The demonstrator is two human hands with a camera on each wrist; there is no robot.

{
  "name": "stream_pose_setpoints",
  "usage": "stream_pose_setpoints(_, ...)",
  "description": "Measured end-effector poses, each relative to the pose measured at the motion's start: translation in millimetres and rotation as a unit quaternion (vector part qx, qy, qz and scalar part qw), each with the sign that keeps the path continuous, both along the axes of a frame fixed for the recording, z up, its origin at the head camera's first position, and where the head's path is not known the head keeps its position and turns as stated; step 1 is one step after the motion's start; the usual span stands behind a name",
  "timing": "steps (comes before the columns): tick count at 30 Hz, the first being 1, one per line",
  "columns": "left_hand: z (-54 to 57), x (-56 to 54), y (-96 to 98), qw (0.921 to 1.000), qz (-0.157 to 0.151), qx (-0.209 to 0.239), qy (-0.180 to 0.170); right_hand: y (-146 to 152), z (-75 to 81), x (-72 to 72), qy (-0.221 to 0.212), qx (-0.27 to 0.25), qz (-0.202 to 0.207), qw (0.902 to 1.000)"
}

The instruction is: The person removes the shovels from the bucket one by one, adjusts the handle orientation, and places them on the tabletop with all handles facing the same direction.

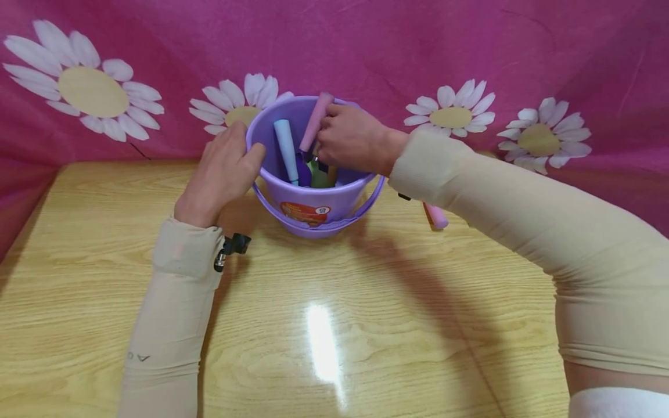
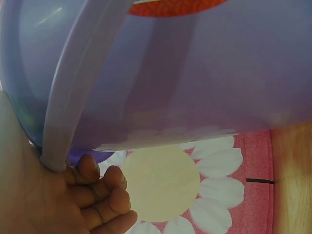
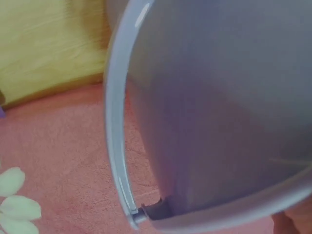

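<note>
A purple bucket [image 1: 334, 200] stands on the table, its handle [image 1: 372, 200] hanging down in front. My left hand [image 1: 222, 171] grips the rim at the left, thumb at the edge and fingers outside; the left wrist view shows those fingers [image 2: 105, 195] beside the handle's pivot. My right hand [image 1: 355, 136] is over the bucket's opening with curled fingers, holding a tool by its pink handle [image 1: 316, 122]. The tool's lower end is hidden. Inside the bucket, a light blue handle [image 1: 285, 148] leans left, with dark purple and green pieces low down.
Another pink handle [image 1: 436, 216] lies on the wooden table [image 1: 261, 325] to the right, partly behind my right sleeve [image 1: 502, 209]. A pink cloth with daisies [image 1: 355, 52] hangs right behind the bucket.
</note>
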State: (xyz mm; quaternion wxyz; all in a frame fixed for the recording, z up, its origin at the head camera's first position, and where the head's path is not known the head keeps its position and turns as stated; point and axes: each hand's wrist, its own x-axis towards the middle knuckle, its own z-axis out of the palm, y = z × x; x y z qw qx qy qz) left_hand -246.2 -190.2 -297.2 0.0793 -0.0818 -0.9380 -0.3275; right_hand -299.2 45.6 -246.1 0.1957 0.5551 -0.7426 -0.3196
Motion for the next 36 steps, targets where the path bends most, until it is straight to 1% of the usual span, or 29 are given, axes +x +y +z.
stream_pose_setpoints(2,-0.6,-0.4,-0.1,1.0000,0.000,-0.001,0.001,-3.0,-1.4,-0.9,-0.003,0.024,-0.006,0.9997)
stream_pose_setpoints(5,-1.3,-0.8,-0.1,1.0000,0.001,-0.003,0.002,-8.2,-2.7,-0.8,-0.029,0.058,-0.027,0.9976)
stream_pose_setpoints(9,-1.0,-0.6,0.1,1.0000,0.000,-0.002,0.002,-14.0,-5.8,-0.3,-0.061,0.087,-0.052,0.9929)
stream_pose_setpoints(13,-0.2,-0.4,1.3,1.0000,-0.002,0.002,-0.006,-16.9,-9.4,-0.4,-0.079,0.102,-0.070,0.9892)
stream_pose_setpoints(16,0.1,-0.6,1.6,1.0000,-0.002,0.002,-0.007,-18.7,-10.6,-0.4,-0.085,0.106,-0.077,0.9877)
stream_pose_setpoints(23,0.3,-0.2,0.1,1.0000,-0.003,0.007,-0.006,-21.6,-8.6,1.6,-0.112,0.113,-0.078,0.9843)
stream_pose_setpoints(26,0.5,0.1,1.0,0.9999,-0.003,0.008,-0.006,-21.4,-5.1,3.9,-0.101,0.128,-0.080,0.9833)
stream_pose_setpoints(30,1.0,0.6,1.6,0.9998,-0.003,0.013,-0.014,-19.3,0.8,6.4,-0.069,0.132,-0.069,0.9864)
stream_pose_setpoints(33,1.5,0.9,1.6,0.9997,-0.003,0.014,-0.021,-16.1,6.0,7.8,-0.048,0.113,-0.059,0.9907)
stream_pose_setpoints(36,1.7,1.1,1.4,0.9998,-0.001,0.009,-0.020,-13.0,12.3,9.1,-0.036,0.098,-0.066,0.9924)
